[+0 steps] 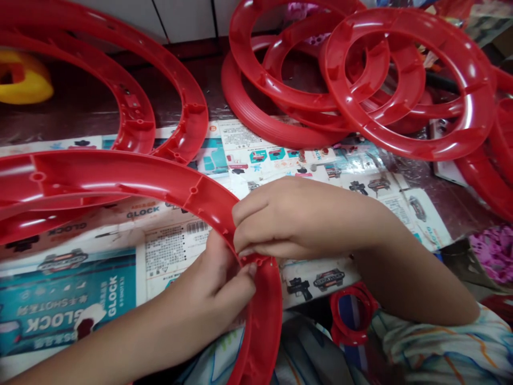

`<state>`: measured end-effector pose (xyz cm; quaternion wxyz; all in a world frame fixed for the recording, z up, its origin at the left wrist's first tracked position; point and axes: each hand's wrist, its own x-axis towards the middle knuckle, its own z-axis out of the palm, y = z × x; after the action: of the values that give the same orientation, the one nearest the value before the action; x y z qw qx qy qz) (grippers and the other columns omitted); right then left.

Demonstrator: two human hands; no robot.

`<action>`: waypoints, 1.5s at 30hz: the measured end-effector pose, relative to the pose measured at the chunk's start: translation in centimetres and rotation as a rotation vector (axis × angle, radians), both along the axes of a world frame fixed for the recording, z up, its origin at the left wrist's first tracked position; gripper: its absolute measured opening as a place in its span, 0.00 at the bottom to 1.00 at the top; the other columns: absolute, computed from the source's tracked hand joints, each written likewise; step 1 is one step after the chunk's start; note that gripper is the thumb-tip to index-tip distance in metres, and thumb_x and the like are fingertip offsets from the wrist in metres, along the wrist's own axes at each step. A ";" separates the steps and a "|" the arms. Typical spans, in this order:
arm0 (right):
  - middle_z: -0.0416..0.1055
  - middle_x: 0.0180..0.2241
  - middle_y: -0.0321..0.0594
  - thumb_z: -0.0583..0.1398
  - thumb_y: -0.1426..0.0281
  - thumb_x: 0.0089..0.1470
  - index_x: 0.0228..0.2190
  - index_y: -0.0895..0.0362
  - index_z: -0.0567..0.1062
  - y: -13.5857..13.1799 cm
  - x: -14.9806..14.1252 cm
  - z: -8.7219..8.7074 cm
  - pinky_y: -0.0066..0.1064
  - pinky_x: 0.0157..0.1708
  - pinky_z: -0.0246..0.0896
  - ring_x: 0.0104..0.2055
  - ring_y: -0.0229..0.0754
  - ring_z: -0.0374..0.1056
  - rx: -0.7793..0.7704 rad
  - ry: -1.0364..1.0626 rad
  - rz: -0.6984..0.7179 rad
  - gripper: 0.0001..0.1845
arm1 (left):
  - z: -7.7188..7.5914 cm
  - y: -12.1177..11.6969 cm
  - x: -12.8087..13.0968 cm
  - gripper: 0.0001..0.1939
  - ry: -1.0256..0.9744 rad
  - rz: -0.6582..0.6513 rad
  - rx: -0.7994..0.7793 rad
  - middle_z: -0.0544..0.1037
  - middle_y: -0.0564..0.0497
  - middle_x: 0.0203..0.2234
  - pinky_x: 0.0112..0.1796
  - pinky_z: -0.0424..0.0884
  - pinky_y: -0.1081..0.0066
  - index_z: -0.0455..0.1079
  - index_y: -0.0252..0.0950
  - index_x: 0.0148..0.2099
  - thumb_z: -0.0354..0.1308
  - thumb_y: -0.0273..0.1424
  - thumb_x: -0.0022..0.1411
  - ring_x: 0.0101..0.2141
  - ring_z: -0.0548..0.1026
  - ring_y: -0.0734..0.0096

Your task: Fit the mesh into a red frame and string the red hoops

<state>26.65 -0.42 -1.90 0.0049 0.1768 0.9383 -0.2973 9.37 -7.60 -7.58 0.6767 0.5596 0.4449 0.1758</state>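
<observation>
A large red plastic ring [160, 184], its hollow ribbed side facing up, spans from the left edge to the bottom of the head view. My left hand [224, 278] grips the ring's right part, with the thumb on the inner channel. Bent over the same spot is my right hand [280, 219], its fingers pinched together at the channel beside a small screw post [258, 262]. Whatever those fingertips hold, if anything, is hidden.
Flattened printed cardboard [168, 262] covers the table. More large red rings [192, 112] lie at the back left beside a yellow part [32, 85]. Several smaller red rings [476, 101] are heaped at the back right. Pink pieces [492, 254] fill a box at the right.
</observation>
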 end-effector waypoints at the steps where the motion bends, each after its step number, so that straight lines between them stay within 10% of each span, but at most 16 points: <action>1: 0.71 0.33 0.37 0.57 0.77 0.57 0.33 0.61 0.79 0.0 0.0 0.0 0.25 0.35 0.54 0.34 0.33 0.63 0.002 -0.006 0.002 0.09 | 0.0 0.0 0.0 0.12 -0.008 -0.001 -0.014 0.67 0.53 0.45 0.45 0.65 0.68 0.56 0.43 0.50 0.50 0.30 0.65 0.45 0.66 0.68; 11: 0.63 0.24 0.33 0.59 0.76 0.52 0.19 0.59 0.73 -0.6 -0.7 0.1 0.28 0.29 0.50 0.27 0.34 0.54 0.117 -0.013 -0.046 0.11 | 0.3 -0.1 0.2 0.11 0.058 0.009 -0.008 0.69 0.51 0.44 0.42 0.67 0.69 0.57 0.40 0.49 0.49 0.33 0.65 0.43 0.69 0.67; 23: 0.68 0.26 0.35 0.58 0.80 0.51 0.25 0.61 0.75 0.1 -0.4 -0.2 0.26 0.32 0.52 0.30 0.33 0.58 0.054 -0.007 -0.015 0.07 | 0.2 -0.4 0.1 0.14 -0.024 0.014 -0.169 0.71 0.51 0.41 0.32 0.70 0.73 0.55 0.43 0.51 0.49 0.41 0.66 0.34 0.70 0.71; 33: 0.70 0.32 0.38 0.55 0.73 0.59 0.32 0.61 0.78 -0.2 0.4 0.4 0.28 0.35 0.55 0.32 0.35 0.61 0.184 -0.063 -0.022 0.11 | 0.0 0.2 0.0 0.12 0.033 0.016 0.028 0.69 0.51 0.41 0.44 0.65 0.69 0.57 0.40 0.49 0.50 0.38 0.66 0.45 0.66 0.67; 45: 0.69 0.27 0.35 0.58 0.75 0.56 0.27 0.60 0.75 -0.2 0.0 0.2 0.24 0.33 0.56 0.30 0.33 0.60 0.040 -0.054 -0.076 0.08 | 0.6 -0.3 1.1 0.12 -0.231 0.157 -0.248 0.72 0.50 0.45 0.48 0.68 0.62 0.59 0.41 0.49 0.55 0.34 0.63 0.46 0.72 0.64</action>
<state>26.65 -0.64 -1.74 0.0151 0.2204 0.9361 -0.2735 10.50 -7.87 -6.94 0.7713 0.4116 0.4249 0.2347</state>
